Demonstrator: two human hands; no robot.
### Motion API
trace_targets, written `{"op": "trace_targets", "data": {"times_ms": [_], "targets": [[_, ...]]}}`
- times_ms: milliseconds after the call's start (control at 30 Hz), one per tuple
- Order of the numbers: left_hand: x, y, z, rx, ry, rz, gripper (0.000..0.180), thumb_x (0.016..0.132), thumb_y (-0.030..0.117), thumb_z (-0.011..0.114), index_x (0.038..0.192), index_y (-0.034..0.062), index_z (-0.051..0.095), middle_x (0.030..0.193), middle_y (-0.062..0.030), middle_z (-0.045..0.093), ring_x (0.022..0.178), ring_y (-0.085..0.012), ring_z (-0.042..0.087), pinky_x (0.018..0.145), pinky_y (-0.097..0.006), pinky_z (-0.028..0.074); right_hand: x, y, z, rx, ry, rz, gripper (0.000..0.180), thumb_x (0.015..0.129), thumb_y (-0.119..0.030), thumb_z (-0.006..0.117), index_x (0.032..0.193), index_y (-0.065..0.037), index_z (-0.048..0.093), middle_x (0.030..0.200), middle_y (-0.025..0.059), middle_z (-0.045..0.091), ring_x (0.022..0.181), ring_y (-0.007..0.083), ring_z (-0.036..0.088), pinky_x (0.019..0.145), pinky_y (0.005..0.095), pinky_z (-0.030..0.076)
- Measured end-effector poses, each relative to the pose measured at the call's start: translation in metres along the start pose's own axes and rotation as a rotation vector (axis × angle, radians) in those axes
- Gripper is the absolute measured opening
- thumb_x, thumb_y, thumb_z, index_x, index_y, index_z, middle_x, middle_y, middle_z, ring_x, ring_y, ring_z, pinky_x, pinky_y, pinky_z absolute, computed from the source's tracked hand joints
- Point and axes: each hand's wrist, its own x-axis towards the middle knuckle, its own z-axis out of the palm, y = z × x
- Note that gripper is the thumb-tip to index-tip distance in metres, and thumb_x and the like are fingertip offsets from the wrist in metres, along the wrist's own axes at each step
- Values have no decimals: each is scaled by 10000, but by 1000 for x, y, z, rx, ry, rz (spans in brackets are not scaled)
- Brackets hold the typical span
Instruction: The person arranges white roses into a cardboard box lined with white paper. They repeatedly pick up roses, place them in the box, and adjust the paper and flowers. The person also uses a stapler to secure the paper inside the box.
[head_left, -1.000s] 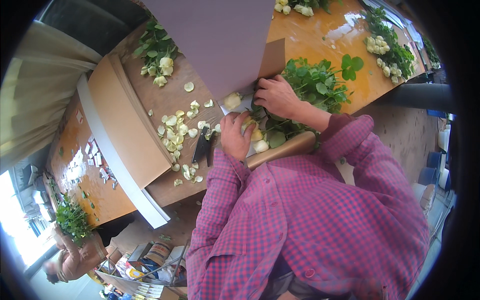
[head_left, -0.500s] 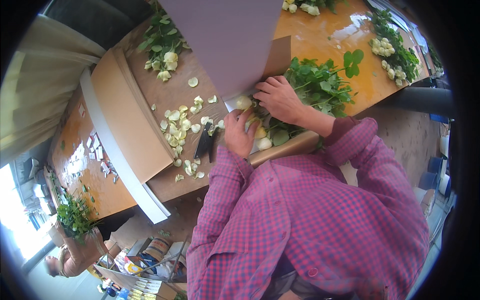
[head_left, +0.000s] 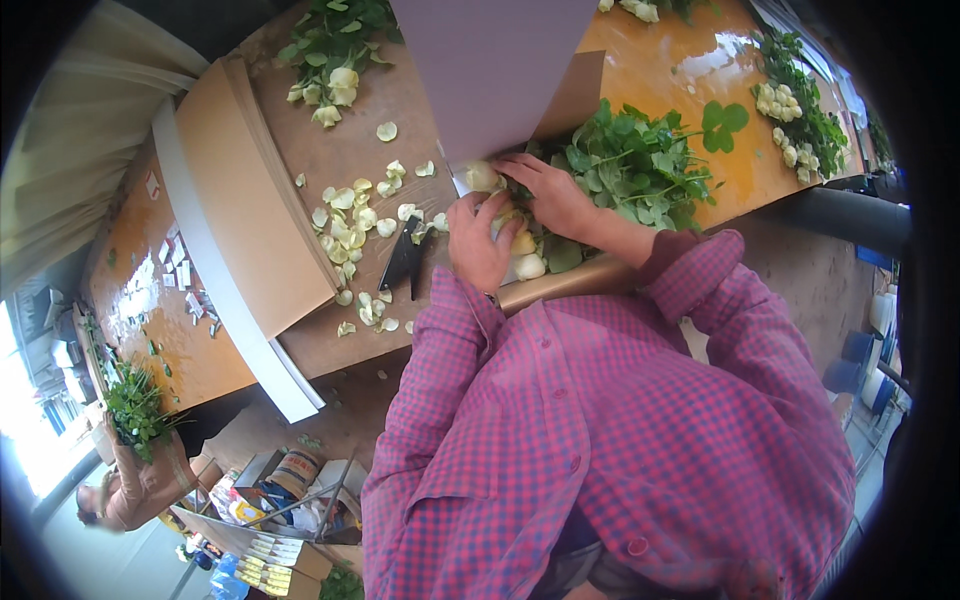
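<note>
My left hand (head_left: 482,243) and my right hand (head_left: 547,192) are together over a bunch of cream roses (head_left: 522,256) with green leaves (head_left: 640,165), lying on brown paper (head_left: 350,130) on the orange table (head_left: 700,60). Both hands grip the flower heads; a pale rose (head_left: 480,177) shows between the fingertips. A large lilac sheet (head_left: 495,65) lies just beyond the hands. A dark tool (head_left: 404,258) lies left of my left hand among loose cream petals (head_left: 352,215).
More rose bunches lie at the far left (head_left: 335,50) and far right (head_left: 795,110) of the table. A stack of brown paper and white sheets (head_left: 235,220) runs along the left. A person carrying greenery (head_left: 135,450) stands below left, near boxes (head_left: 290,480).
The view has shifted slightly. My hands stay on the roses, working the flower heads closer together; the pale rose sits more between my fingertips.
</note>
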Motion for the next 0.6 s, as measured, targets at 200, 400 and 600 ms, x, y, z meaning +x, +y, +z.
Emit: {"op": "trace_targets", "data": {"times_ms": [200, 400, 600], "targets": [[-5, -4, -4, -402, 164, -312, 415, 1027, 161, 689, 1422, 48, 629, 1363, -176, 615, 1222, -314, 628, 1005, -403, 537, 0, -7, -8, -232, 113, -199, 418, 807, 4, 679, 1220, -61, 696, 1269, 132, 654, 1166, 366, 639, 950, 462, 536], [2, -6, -11, -542, 40, -403, 456, 1116, 184, 551, 1523, -18, 522, 1467, -186, 583, 1332, -294, 590, 1083, -392, 503, -1, -6, -14, -426, 95, -196, 248, 808, -111, 799, 1048, -102, 735, 1053, 61, 670, 994, 309, 672, 804, 438, 537], [11, 10, 0, -481, -36, -406, 481, 1103, 173, 575, 1532, -29, 500, 1456, -185, 583, 1309, -282, 605, 1042, -388, 536, 3, 8, 0, -206, 62, -49, 133, 850, -117, 716, 982, -109, 696, 955, 115, 652, 861, 377, 699, 740, 509, 552]]}}
